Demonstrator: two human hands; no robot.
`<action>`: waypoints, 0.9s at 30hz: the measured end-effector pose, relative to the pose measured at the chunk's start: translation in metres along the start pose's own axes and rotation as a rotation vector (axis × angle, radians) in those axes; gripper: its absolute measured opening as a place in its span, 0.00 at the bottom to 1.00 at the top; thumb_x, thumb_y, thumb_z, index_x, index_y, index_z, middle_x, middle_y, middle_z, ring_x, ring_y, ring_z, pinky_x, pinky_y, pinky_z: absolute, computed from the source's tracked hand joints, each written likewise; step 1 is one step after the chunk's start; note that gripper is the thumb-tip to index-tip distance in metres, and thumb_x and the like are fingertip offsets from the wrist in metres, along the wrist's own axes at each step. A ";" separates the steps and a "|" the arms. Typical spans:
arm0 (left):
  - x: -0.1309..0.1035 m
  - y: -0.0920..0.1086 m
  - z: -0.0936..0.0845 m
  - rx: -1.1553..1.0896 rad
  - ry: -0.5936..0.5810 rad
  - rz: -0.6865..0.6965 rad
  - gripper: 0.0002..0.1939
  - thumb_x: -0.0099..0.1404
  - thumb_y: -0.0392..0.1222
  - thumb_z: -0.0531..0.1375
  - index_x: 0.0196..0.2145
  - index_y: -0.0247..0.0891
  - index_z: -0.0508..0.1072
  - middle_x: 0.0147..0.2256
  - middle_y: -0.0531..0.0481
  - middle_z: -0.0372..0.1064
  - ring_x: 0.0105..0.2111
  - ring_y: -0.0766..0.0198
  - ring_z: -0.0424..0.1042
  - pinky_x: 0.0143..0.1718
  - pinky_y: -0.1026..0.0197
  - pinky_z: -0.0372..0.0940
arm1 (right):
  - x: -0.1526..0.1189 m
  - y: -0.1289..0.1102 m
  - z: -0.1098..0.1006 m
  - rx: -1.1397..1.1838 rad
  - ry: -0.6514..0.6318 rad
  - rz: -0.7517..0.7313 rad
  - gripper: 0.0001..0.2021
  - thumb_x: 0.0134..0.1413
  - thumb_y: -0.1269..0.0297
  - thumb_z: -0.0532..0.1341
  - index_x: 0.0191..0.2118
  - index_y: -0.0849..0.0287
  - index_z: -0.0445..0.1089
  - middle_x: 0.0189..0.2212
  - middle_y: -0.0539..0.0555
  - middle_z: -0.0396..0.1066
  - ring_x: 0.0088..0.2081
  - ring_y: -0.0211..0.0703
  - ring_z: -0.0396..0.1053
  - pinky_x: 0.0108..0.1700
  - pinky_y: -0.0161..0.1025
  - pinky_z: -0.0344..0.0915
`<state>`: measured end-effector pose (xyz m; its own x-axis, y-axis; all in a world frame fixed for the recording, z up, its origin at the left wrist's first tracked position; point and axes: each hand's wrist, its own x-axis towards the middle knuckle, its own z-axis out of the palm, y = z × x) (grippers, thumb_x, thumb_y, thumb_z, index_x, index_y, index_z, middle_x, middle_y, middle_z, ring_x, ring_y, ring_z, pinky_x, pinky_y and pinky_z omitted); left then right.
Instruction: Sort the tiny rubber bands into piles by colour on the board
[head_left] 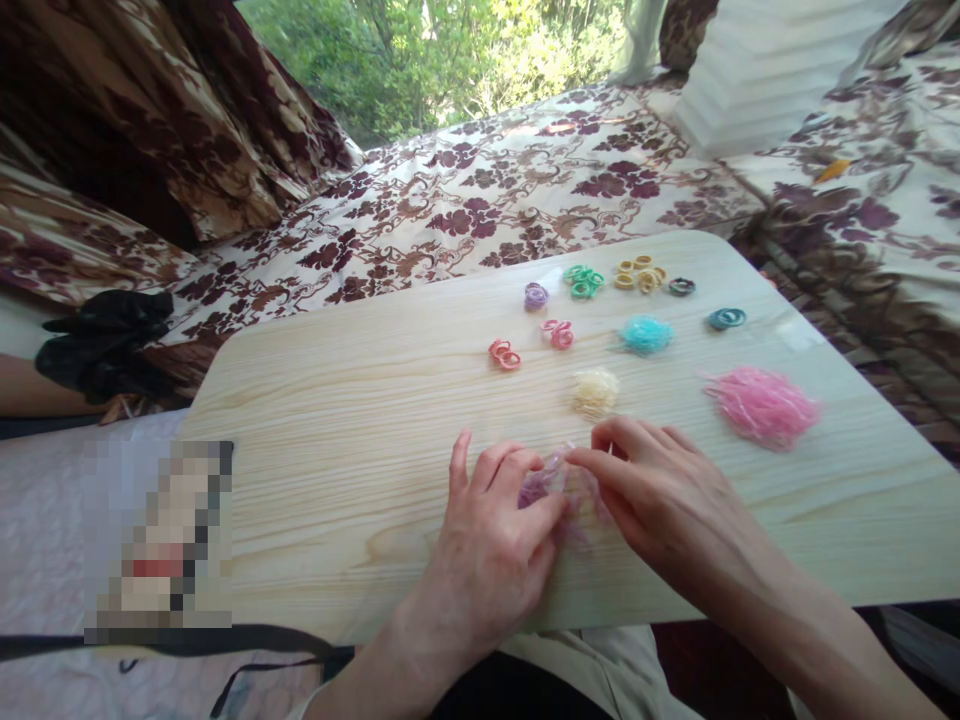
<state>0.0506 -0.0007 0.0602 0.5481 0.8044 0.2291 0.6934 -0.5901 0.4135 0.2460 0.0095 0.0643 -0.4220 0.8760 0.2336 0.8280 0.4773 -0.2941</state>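
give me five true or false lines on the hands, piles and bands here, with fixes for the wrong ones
1. The purple strands lie between the left hand and the right hand. True.
2. The right hand is touching the pink pile. False: it is apart from that pile, close to the purple strands.
3. The green bands lie beside the yellow bands. True.
4. The cream pile lies on the floral cloth. False: it lies on the wooden table.
5. The turquoise pile is farther from the hands than the cream pile. True.
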 end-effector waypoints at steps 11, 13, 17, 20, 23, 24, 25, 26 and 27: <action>-0.015 -0.010 -0.008 -0.026 0.052 -0.061 0.15 0.64 0.29 0.54 0.42 0.43 0.76 0.47 0.45 0.68 0.54 0.53 0.62 0.63 0.35 0.43 | -0.014 -0.008 -0.002 0.014 0.049 -0.013 0.13 0.58 0.74 0.51 0.35 0.56 0.72 0.32 0.54 0.68 0.33 0.43 0.65 0.36 0.40 0.59; -0.017 -0.010 -0.008 -0.038 0.057 -0.054 0.15 0.64 0.29 0.54 0.41 0.43 0.76 0.47 0.45 0.68 0.55 0.53 0.62 0.63 0.36 0.44 | -0.016 -0.015 -0.002 0.072 0.031 -0.018 0.13 0.56 0.75 0.51 0.35 0.55 0.72 0.32 0.54 0.69 0.33 0.42 0.65 0.36 0.39 0.60; -0.019 -0.010 -0.010 -0.047 0.050 -0.043 0.15 0.63 0.28 0.54 0.40 0.43 0.76 0.48 0.46 0.68 0.56 0.52 0.61 0.63 0.35 0.44 | -0.019 -0.021 0.000 0.135 -0.004 -0.007 0.12 0.53 0.76 0.53 0.33 0.54 0.71 0.32 0.53 0.69 0.32 0.41 0.65 0.35 0.38 0.60; -0.021 -0.011 -0.012 -0.053 0.033 -0.048 0.15 0.63 0.28 0.54 0.38 0.43 0.76 0.49 0.45 0.68 0.56 0.52 0.61 0.63 0.34 0.43 | -0.019 -0.020 0.000 0.097 0.024 -0.003 0.12 0.54 0.76 0.52 0.31 0.55 0.70 0.31 0.54 0.69 0.32 0.42 0.65 0.35 0.39 0.60; -0.022 -0.011 -0.013 -0.057 0.032 -0.051 0.15 0.62 0.28 0.54 0.38 0.43 0.76 0.49 0.45 0.67 0.57 0.52 0.60 0.63 0.34 0.43 | -0.018 -0.021 -0.001 0.103 0.044 -0.015 0.12 0.55 0.76 0.51 0.32 0.56 0.70 0.32 0.54 0.69 0.33 0.42 0.65 0.36 0.39 0.60; -0.022 -0.011 -0.013 -0.057 0.034 -0.051 0.15 0.62 0.28 0.54 0.38 0.43 0.76 0.49 0.45 0.67 0.57 0.52 0.60 0.63 0.34 0.43 | -0.018 -0.022 -0.001 0.119 0.032 -0.013 0.12 0.54 0.76 0.52 0.33 0.55 0.71 0.32 0.54 0.69 0.33 0.42 0.65 0.36 0.39 0.61; -0.023 -0.011 -0.013 -0.055 0.035 -0.050 0.14 0.62 0.28 0.54 0.38 0.43 0.76 0.49 0.45 0.67 0.57 0.52 0.60 0.63 0.34 0.43 | -0.018 -0.023 -0.001 0.131 0.018 -0.011 0.12 0.54 0.76 0.52 0.33 0.55 0.71 0.32 0.54 0.69 0.33 0.42 0.65 0.36 0.38 0.61; -0.023 -0.011 -0.013 -0.054 0.035 -0.050 0.14 0.62 0.28 0.54 0.38 0.43 0.76 0.49 0.46 0.68 0.57 0.52 0.60 0.63 0.34 0.43 | -0.018 -0.024 -0.001 0.136 0.006 -0.010 0.12 0.53 0.76 0.52 0.33 0.55 0.71 0.31 0.53 0.69 0.33 0.41 0.65 0.36 0.38 0.61; -0.023 -0.011 -0.013 -0.054 0.035 -0.048 0.14 0.63 0.28 0.54 0.37 0.43 0.76 0.49 0.46 0.68 0.57 0.52 0.60 0.63 0.34 0.43 | -0.019 -0.025 0.000 0.130 0.002 -0.008 0.12 0.53 0.76 0.52 0.32 0.54 0.71 0.31 0.53 0.69 0.32 0.41 0.66 0.35 0.38 0.61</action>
<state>0.0243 -0.0113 0.0617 0.4975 0.8341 0.2383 0.6918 -0.5472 0.4711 0.2336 -0.0187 0.0674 -0.4274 0.8722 0.2379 0.7700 0.4891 -0.4097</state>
